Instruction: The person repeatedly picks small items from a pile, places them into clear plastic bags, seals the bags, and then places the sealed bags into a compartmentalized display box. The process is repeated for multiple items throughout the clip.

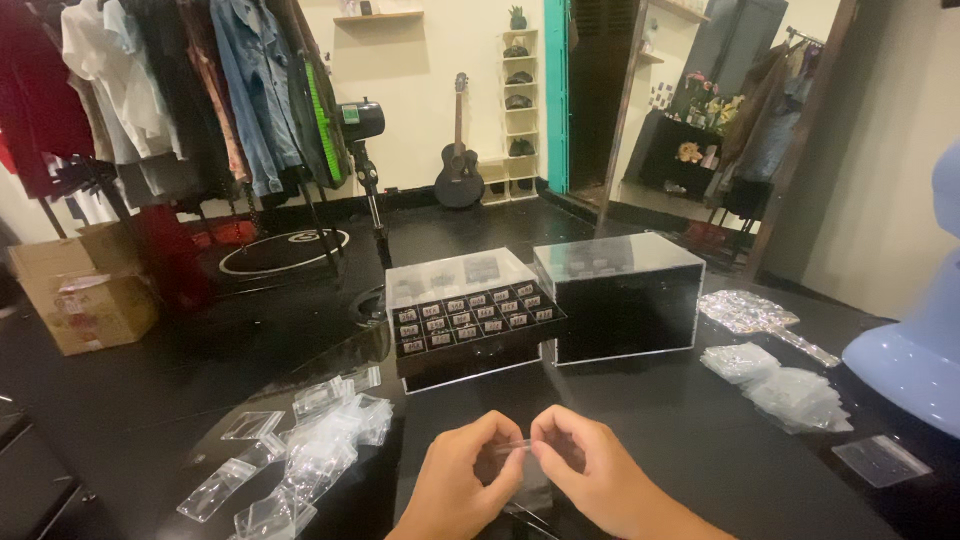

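A glossy black round table (pixel 700 440) carries a clear acrylic box (pixel 620 295) and a compartmented display tray (pixel 470 325), well beyond the hands. Heaped clear plastic bags (pixel 310 450) lie left. Left hand (pixel 465 485) and right hand (pixel 590 475) meet, fingertips pinching a small transparent bag (pixel 520 470) at the near edge.

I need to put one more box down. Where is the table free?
Free: the black table between the clear case, the hands and the bags at right. Crowded: the left edge, with a heap of empty packets.
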